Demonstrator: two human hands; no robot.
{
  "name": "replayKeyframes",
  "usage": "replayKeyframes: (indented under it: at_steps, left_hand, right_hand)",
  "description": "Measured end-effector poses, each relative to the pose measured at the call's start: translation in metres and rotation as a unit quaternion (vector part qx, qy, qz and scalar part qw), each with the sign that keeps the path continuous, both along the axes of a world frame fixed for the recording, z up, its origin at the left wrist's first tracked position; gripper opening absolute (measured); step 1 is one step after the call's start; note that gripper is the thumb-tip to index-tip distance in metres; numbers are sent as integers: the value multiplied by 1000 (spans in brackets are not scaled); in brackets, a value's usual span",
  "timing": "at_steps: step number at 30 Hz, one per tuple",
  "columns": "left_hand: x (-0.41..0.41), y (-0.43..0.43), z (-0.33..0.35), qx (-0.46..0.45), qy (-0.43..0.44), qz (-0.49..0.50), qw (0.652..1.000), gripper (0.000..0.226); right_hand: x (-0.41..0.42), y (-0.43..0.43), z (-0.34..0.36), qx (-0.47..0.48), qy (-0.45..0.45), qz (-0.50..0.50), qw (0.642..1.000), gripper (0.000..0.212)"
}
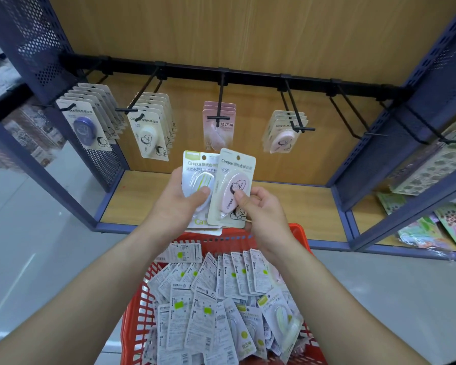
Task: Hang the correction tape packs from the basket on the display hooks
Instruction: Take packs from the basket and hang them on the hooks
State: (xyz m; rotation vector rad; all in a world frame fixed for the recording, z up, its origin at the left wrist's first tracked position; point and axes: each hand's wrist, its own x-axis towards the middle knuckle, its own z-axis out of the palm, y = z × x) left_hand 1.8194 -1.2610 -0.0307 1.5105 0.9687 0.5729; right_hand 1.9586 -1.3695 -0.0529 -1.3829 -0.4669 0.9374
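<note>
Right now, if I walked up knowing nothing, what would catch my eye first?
Two hands meet mid-frame: the left hand holds a green-striped pack, the right hand pinches a pink pack. Below them a red basket is heaped with more packs. Above, hanging packs fill four hooks on the black rail, while the bare hooks stand at the right end.

Head view, forward-down (basket close below)

Hands grip packs, perhaps three.
</note>
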Motion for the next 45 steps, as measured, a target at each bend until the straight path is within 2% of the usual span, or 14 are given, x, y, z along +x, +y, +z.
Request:
replayKeyframes:
  at_steps: [5, 9, 20, 31, 34, 37, 38, 39, 41, 42, 43, 45]
  left_hand:
    - [-3, 4, 1, -4, -7, 6, 1000, 39]
    - [-3, 5, 1, -8, 2, 9, 1000, 41]
    - [2, 3, 1, -14, 6, 6, 1000, 44]
    - [0, 4, -1, -22, -6, -3, 1000, 51]
    - [0, 3, 1, -25, -8, -1, 1000, 56]
    - [1, 3, -1, -30, -13, -2, 999, 57]
    - [1, 2, -1, -30, -13, -4, 999, 58]
    - [2, 2, -2, -29, -13, -8, 999, 61]
    - [2, 1, -4, -33, -16, -17, 999, 65]
    - [2, 0, -4, -33, -21, -20, 999, 65]
    - [3, -1, -5, -32, -25, -22, 999, 65]
    - [4, -4, -5, -31, -34, -23, 999, 68]
  right_hand:
    - [43, -10, 8, -3, -49, -130, 990, 19]
    - [79, -18, 17, -11, -76, -176, 981, 20]
    - [96, -7, 21, -23, -110, -168, 979, 21]
    - [108, 22, 14, -63, -97, -202, 973, 18]
    - [114, 37, 9, -115, -80, -209, 968, 32]
    - [102, 34, -3, -221, -126, -226, 940, 64]
    - [93, 30, -9, -229, -147, -215, 938, 68]
    - [79, 25, -12, -214, -148, -184, 948, 58]
    - [47, 15, -17, -153, -110, -83, 979, 21]
    - [31, 11, -16, -123, -84, -23, 989, 17]
    - [16, 8, -12, -97, -66, 29, 993, 21]
    - [0, 6, -12, -59, -48, 68, 995, 27]
